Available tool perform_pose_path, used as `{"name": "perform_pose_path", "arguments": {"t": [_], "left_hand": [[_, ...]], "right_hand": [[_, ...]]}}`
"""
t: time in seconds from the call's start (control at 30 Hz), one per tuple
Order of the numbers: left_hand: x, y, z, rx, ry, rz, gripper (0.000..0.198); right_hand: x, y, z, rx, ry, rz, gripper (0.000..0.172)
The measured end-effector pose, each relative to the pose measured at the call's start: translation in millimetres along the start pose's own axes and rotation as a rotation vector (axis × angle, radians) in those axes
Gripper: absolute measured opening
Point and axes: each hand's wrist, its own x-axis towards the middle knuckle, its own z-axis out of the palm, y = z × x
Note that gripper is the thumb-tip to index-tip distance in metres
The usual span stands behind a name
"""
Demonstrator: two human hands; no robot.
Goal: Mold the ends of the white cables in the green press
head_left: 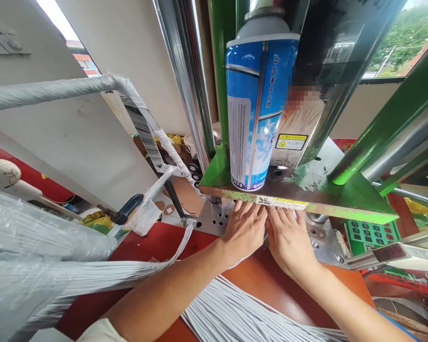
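Observation:
My left hand (244,232) and my right hand (288,242) lie flat, palms down, side by side on a red work surface (157,244). Their fingertips reach just under the front edge of a rusty steel press plate (299,206) with a yellow warning label. Neither hand shows a grip on anything. A blue-and-white aerosol can (258,109) stands on the plate above them. White wire bundles (228,313) fan out under my forearms, and a thin strand passes by my left wrist. What lies beneath the plate is hidden.
A drilled steel die block (214,217) sits left of my hands. Chrome columns (185,71) and green steel braces (388,114) frame the press. A green button panel (371,232) stands to the right. A plastic-wrapped wire bundle (57,242) fills the left side.

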Motion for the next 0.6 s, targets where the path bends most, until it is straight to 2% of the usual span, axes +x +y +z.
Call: {"name": "perform_pose_path", "arguments": {"t": [0.07, 0.2, 0.4, 0.5, 0.6], "left_hand": [[0.4, 1.9, 4.5, 0.006, -0.006, -0.022, 0.029], [4.4, -1.2, 22.0, 0.051, 0.014, -0.021, 0.024], [6.5, -5.5, 47.7, 0.104, 0.105, 0.025, 0.024], [11.8, -4.0, 46.3, 0.048, 0.114, -0.005, 0.027], [12.3, -5.0, 28.8, -0.099, 0.133, -0.034, 0.043]], "right_hand": [[-0.4, -7.0, 4.5, -0.076, -0.012, 0.015, 0.035], [8.3, -3.5, 16.9, -0.112, -0.050, 0.053, 0.024], [12.1, -4.1, 24.5, -0.058, -0.031, 0.083, 0.033], [17.4, -1.9, 16.3, -0.035, -0.012, 0.062, 0.031], [6.6, 8.7, -3.0, -0.013, 0.017, 0.062, 0.039]]}}
